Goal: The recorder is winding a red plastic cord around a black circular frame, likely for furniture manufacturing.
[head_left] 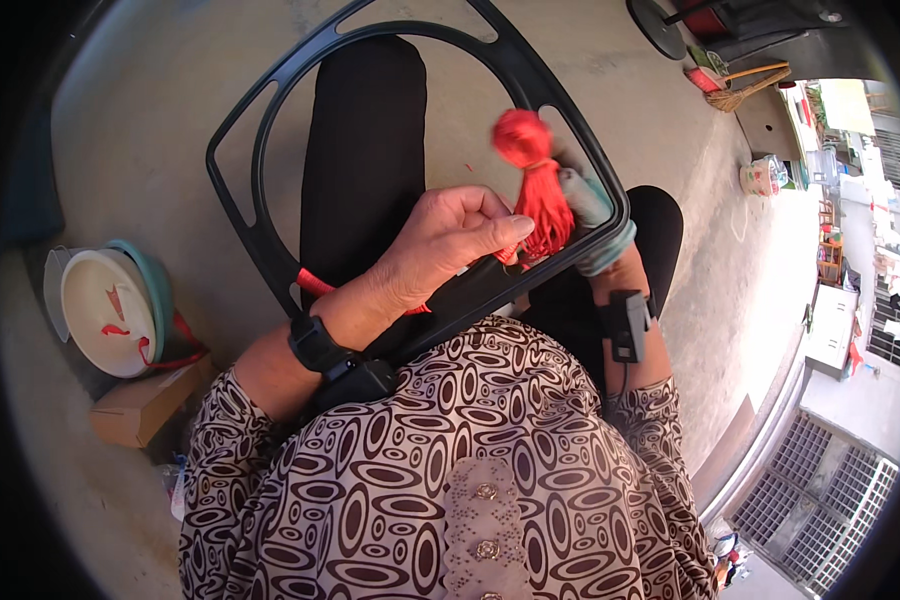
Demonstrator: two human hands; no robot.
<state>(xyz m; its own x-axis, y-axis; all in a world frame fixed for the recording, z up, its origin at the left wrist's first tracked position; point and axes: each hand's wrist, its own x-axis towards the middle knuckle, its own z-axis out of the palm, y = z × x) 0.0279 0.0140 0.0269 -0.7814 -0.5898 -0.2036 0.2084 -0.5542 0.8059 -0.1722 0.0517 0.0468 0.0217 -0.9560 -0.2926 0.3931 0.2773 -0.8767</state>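
bulging red stringy bundle (541, 190)

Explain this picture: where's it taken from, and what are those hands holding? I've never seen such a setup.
No machine here: these are a person's hands, seen from a wide camera worn on the head, looking down, so edges bend. A black, rounded, open frame lies across the lap. The bare left hand pinches red strands in its grip. A tied red bundle is against the right hand, which wears a pale green glove; its grip is partly hidden. To the left are a round cream basin and a brown cardboard box.
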